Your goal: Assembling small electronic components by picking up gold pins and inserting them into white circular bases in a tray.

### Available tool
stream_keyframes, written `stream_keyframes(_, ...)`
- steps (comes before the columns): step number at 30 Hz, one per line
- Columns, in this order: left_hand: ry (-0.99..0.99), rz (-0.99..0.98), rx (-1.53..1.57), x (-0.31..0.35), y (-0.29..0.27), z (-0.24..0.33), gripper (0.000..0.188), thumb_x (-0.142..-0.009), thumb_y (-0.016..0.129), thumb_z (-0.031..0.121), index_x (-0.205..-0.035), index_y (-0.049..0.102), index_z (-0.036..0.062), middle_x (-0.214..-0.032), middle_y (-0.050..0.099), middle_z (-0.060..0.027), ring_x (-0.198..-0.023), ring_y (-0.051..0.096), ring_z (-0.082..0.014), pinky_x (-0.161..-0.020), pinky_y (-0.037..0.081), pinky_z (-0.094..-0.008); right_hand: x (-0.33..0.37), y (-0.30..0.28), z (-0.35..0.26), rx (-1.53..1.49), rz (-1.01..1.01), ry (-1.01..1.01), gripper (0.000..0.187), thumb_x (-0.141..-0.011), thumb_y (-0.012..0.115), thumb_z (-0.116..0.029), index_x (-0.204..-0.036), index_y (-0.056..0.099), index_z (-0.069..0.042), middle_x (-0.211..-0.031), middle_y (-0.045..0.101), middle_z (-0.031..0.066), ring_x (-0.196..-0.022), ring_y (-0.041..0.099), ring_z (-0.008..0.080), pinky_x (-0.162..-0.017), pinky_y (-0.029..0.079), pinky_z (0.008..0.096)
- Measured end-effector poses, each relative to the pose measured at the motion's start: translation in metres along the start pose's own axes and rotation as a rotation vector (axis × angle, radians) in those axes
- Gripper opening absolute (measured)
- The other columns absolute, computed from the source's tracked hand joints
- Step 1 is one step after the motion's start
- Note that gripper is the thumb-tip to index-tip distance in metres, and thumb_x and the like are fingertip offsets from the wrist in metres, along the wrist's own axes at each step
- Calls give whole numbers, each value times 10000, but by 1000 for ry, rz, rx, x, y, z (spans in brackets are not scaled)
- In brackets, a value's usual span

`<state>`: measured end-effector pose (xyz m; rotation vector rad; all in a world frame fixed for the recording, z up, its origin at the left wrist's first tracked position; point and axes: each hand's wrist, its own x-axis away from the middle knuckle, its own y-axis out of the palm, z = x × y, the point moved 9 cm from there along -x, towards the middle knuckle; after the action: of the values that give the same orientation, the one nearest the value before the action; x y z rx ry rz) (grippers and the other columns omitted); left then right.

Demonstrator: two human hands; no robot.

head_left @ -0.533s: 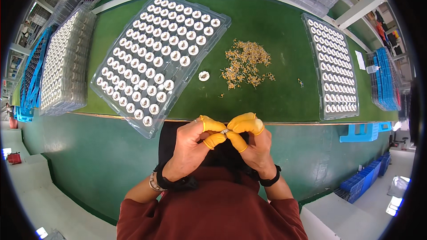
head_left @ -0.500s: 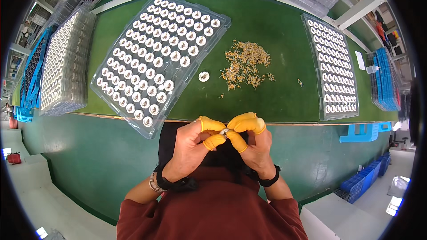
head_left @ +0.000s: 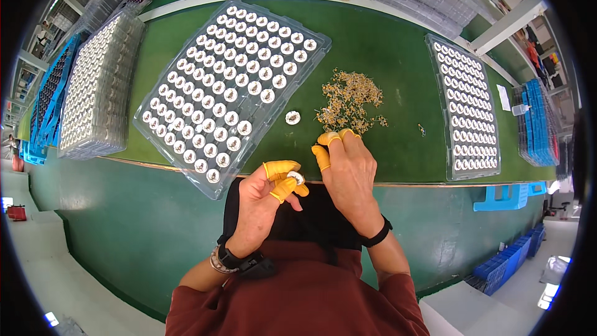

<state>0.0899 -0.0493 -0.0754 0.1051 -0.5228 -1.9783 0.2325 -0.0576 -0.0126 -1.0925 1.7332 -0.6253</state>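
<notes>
My left hand [head_left: 255, 204], with yellow finger cots on its fingers, pinches a small white round part [head_left: 296, 178] in front of the table's near edge. My right hand [head_left: 348, 171], also in yellow finger cots, is on the table at the near side of a pile of small orange components with wire legs [head_left: 351, 96]. Its thumb and forefinger come close together by the tabletop; whatever is between their tips is hidden. Another white round part [head_left: 292, 117] lies alone left of the pile. Beside it, a clear tray [head_left: 249, 126] holds rows of similar white parts, with some gaps.
A second filled tray [head_left: 457, 173] lies on the right of the green table [head_left: 398, 149]. Stacked filled trays [head_left: 93, 93] stand far left, and blue trays [head_left: 538, 124] far right. One loose component [head_left: 421, 130] sits right of the pile. A blue stool [head_left: 504, 194] stands below.
My hands have separated. The right one moved forward to the pile's near edge, while the left stayed low, keeping the white round part. The whole view shifted slightly.
</notes>
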Motion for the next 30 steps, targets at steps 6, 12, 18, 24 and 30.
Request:
stream_keyframes(6, 19, -21, 56, 0, 8, 7, 250, -969, 506, 16, -1212, 526, -39, -1035, 634, -118, -857, 653, -177, -629, 558, -278, -2, 7, 1, -55, -29, 27, 142, -753, 713, -31, -845, 607, -14, -778, 563, 103, -669, 592, 275, -569, 477, 381)
stream_keyframes(12, -54, -42, 30, -1, 9, 4, 252, -932, 565, -17, -1182, 538, -25, -978, 634, -85, -799, 638, -137, -560, 522, -243, 14, 9, 14, -819, -152, 228, 148, -777, 668, 43, -893, 595, -13, -823, 615, 54, -699, 595, 136, -645, 483, 263)
stream_keyframes(18, -53, -102, 2, -2, 18, 5, 206, -909, 591, -40, -1111, 552, -19, -961, 632, -78, -790, 635, -119, -553, 529, -231, 37, 6, 11, -1020, -173, 309, 150, -811, 660, 55, -935, 602, -7, -868, 613, 47, -752, 589, 128, -691, 486, 257)
stream_keyframes(24, -71, -119, -70, 1, 22, 8, 187, -899, 612, -35, -1078, 566, -8, -946, 643, -71, -768, 630, -106, -562, 536, -231, 47, 8, 11, -965, -182, 296, 169, -825, 648, 87, -969, 608, 7, -936, 616, 50, -840, 601, 126, -755, 494, 253)
stream_keyframes(30, -96, -113, -50, 3, 18, 6, 204, -881, 655, -16, -1071, 581, -17, -928, 658, -84, -736, 646, -129, -550, 553, -248, 47, 5, 14, -969, -118, 254, 166, -825, 648, 88, -967, 610, 11, -934, 620, 59, -842, 603, 134, -752, 496, 255)
